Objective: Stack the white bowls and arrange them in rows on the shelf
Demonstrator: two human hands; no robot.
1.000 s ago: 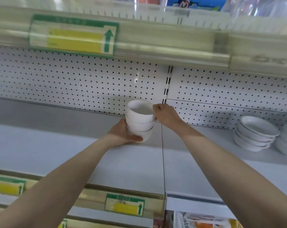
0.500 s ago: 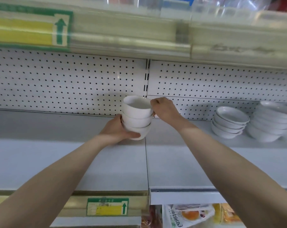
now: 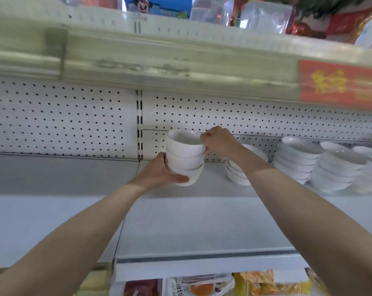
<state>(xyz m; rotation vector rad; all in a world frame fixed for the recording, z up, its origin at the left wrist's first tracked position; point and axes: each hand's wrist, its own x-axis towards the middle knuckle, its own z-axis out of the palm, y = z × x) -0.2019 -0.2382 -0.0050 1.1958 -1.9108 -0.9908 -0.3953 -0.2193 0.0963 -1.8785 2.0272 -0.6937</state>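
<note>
Above the pale grey metal shelf [image 3: 202, 221], the stack of three white ceramic bowls [image 3: 184, 158] has travelled rightward, nearing the shallow white bowl stacks [image 3: 298, 159]. Left hand [image 3: 159, 175] cups its base; right hand [image 3: 219, 141] pinches the rim. Placement likely comes next.
</note>
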